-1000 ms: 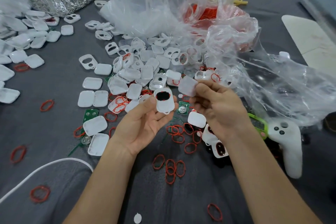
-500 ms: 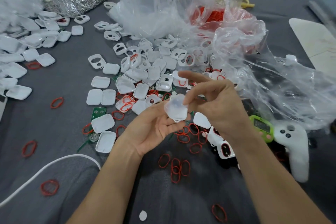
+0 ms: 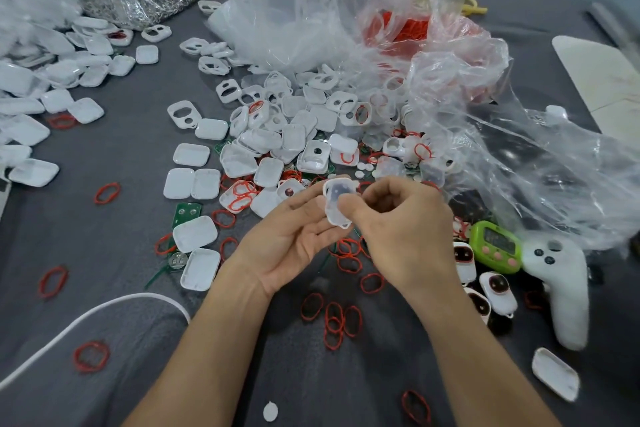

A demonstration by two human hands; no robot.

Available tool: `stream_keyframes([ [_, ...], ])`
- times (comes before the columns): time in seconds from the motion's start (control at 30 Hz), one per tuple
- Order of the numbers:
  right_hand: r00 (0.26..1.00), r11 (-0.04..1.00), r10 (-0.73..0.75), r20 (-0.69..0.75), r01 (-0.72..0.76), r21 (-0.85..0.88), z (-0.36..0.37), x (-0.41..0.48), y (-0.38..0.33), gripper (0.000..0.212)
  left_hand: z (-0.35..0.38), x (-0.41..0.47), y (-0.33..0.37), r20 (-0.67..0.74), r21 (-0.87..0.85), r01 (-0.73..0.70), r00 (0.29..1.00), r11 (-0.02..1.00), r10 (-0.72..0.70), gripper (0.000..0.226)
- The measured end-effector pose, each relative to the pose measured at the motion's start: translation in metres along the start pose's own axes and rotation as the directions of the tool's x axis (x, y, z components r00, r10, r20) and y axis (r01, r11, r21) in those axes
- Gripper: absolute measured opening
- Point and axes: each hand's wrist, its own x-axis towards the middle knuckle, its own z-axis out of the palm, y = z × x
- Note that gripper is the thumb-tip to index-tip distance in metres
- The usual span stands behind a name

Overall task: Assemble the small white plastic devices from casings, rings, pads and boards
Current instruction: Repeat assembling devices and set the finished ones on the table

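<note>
Head view: left hand holds casing; timer display unreadable.

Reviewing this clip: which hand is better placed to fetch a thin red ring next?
Right, probably. The left hand cradles the small white plastic casing from below; the right hand only pinches its upper face, directly above the loose thin red rings on the grey cloth.

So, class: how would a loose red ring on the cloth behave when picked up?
Probably floppy: the red rings lie in uneven ovals. Likely very light, being thin. Lying flat on the cloth, they should not roll.
</note>
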Motion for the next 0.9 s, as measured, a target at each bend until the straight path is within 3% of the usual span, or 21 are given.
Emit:
stream_keyframes([
  [0.17,0.999,1.000,0.010,-0.033,-0.011,-0.028,0.004,0.001,0.001,0.026,-0.001,0.002,-0.001,-0.006,0.008,-0.009,1.000,1.000,0.009,0.063],
  [0.5,0.980,0.990,-0.139,-0.143,0.134,-0.041,0.003,-0.006,0.000,0.015,0.001,0.002,-0.001,-0.017,0.023,0.000,1.000,1.000,0.001,0.062],
  [0.6,0.978,0.983,-0.183,-0.104,0.183,-0.012,0.002,-0.014,-0.002,0.022,0.000,0.001,-0.001,-0.008,-0.004,-0.012,1.000,1.000,0.012,0.061],
  [0.77,0.975,0.969,-0.223,-0.004,0.221,-0.108,0.005,-0.022,0.002,0.021,0.000,0.001,-0.002,-0.008,0.004,-0.012,1.000,1.000,0.012,0.067],
  [0.9,0.962,0.968,-0.253,-0.108,0.251,-0.029,0.005,-0.024,0.000,0.010,0.003,0.000,-0.001,-0.017,-0.040,-0.003,1.000,0.999,0.003,0.057],
])
